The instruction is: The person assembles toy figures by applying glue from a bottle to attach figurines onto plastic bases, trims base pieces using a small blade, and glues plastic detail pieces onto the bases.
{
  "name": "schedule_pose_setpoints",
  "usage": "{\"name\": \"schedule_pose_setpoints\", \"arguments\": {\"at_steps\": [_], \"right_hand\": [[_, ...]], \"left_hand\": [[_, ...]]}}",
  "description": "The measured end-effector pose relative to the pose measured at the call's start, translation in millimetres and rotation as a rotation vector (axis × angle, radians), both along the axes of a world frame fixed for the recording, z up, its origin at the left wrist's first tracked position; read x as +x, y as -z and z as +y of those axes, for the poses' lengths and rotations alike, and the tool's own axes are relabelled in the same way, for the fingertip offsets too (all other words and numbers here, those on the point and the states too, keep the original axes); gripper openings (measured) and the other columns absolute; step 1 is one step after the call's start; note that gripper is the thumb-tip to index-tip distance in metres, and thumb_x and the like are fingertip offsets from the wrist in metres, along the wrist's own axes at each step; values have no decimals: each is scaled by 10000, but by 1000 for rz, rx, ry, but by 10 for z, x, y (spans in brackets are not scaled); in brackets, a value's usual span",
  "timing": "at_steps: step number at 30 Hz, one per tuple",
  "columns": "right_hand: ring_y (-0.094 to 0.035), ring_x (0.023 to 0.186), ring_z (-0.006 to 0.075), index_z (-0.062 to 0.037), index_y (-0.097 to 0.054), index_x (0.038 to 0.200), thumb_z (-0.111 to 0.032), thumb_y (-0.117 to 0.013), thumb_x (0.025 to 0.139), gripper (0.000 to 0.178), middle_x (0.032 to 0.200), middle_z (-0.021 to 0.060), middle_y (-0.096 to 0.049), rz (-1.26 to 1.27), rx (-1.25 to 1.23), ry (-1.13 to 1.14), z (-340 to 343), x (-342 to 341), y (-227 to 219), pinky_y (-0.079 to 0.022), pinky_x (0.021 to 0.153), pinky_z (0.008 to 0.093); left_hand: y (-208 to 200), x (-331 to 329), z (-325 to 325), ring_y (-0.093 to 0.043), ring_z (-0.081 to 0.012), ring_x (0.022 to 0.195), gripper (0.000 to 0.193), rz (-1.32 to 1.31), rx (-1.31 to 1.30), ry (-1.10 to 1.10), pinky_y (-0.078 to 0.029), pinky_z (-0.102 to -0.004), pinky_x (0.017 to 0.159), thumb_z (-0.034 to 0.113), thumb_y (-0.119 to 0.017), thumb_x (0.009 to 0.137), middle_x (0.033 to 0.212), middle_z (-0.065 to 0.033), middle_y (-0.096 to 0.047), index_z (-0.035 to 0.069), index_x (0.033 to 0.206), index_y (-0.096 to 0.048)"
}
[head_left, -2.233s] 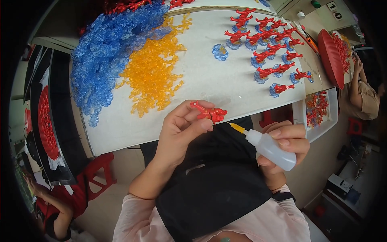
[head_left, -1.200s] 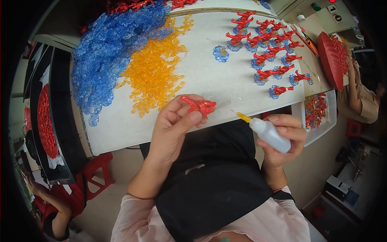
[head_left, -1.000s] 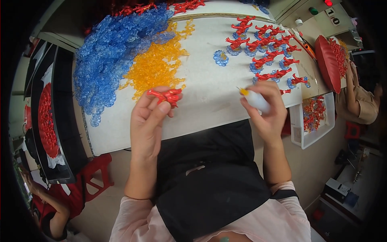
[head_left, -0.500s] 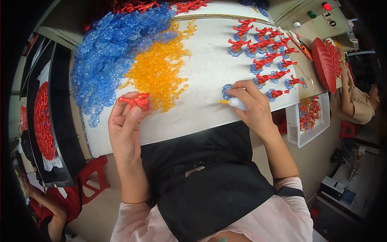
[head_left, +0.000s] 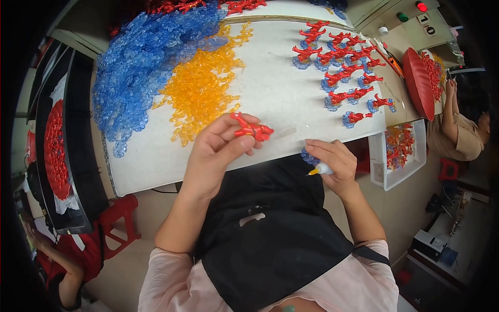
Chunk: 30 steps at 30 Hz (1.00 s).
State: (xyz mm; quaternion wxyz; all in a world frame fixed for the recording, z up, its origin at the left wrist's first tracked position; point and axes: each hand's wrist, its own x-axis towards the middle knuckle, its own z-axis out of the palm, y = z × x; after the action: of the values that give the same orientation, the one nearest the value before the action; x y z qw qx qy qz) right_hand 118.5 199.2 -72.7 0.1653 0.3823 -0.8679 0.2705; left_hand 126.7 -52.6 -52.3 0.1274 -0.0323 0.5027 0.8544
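My left hand (head_left: 218, 151) pinches a small red branched plastic piece (head_left: 251, 129) over the near edge of the white table (head_left: 270, 93). My right hand (head_left: 332, 164) is just off that edge, over my black apron; it grips a small white squeeze bottle with a yellow tip (head_left: 319, 169) pointing left, and a small blue plastic piece (head_left: 310, 157) is tucked under its fingers. The two hands are a short gap apart.
A large heap of blue pieces (head_left: 140, 67) and a heap of orange pieces (head_left: 202, 88) lie on the table's left and middle. Rows of red-on-blue assembled pieces (head_left: 343, 67) fill the right. A white bin (head_left: 397, 156) hangs at the right edge; another person (head_left: 462, 130) sits beyond. Red stool (head_left: 117, 218) lower left.
My left hand came back from the orange heap to the near table edge with a red piece. My right hand drew back off the table with the bottle and a blue piece.
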Motion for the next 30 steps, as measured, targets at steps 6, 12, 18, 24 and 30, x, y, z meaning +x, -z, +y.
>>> {"name": "schedule_pose_setpoints", "arguments": {"at_steps": [6,12,18,24,30], "right_hand": [[-634,844,244,-10,-492,1016,71,-672,704,369,890,184,-625,-477,-674,-120,-111,79,-163,-512,719,325],[-641,843,253,0,-544,963,77,-679,681,322,908,183,-635,-552,-770,-192,-161,19,-251,-517,724,316],[-646,810,280,4,-610,883,54,-687,651,250,886,167,-648,-477,-611,-239,-175,-81,-357,-510,701,330],[-645,790,274,0,-606,893,16,-685,673,235,875,163,-647,-409,-541,-265,-171,-120,-379,-502,681,326],[-641,790,267,-4,-610,884,-8,-689,675,224,874,156,-647,-383,-490,-241,-175,-107,-374,-500,672,322]], "left_hand": [[28,66,147,-574,-101,800,242,-87,170,157,-438,-221,690,86,-591,822,959,-66,-614,20,1048,-535],[-36,71,232,-560,-71,767,249,-105,166,217,-443,-212,688,85,-588,826,924,-48,-612,20,1062,-543],[-79,75,267,-552,-57,738,251,-112,120,235,-445,-200,680,82,-584,830,901,-33,-612,13,1068,-544],[-69,79,290,-537,-47,744,242,-82,131,244,-432,-197,683,71,-576,833,874,-15,-602,14,1066,-544],[-59,88,303,-533,-46,752,236,-60,132,242,-429,-196,689,59,-567,836,888,-14,-600,12,1066,-540]]}}
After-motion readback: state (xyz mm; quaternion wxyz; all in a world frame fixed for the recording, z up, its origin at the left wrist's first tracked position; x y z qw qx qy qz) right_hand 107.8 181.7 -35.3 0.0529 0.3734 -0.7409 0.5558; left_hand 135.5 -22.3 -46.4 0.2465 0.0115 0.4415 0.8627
